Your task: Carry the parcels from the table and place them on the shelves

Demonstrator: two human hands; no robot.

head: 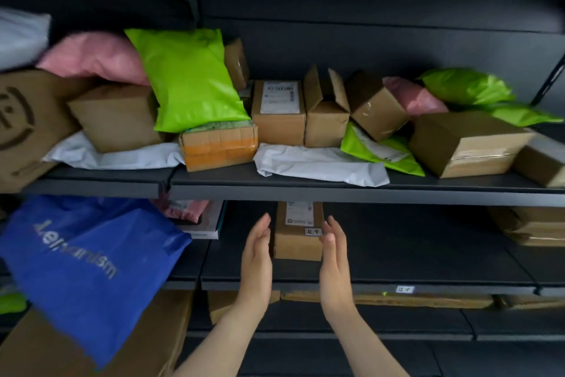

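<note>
Two flat hands — the left hand and the right hand — sit open beside a small brown box, low in the middle of the frame, on the lower shelf. I think it helps to slide it back gently, keeping it straight

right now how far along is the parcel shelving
Done: the upper dark shelf is crowded with boxes and mailers. In hand: the small brown labelled cardboard box stands on the middle shelf between the open left hand and right hand. Left: cannot tell, since the table is out of view.
</note>
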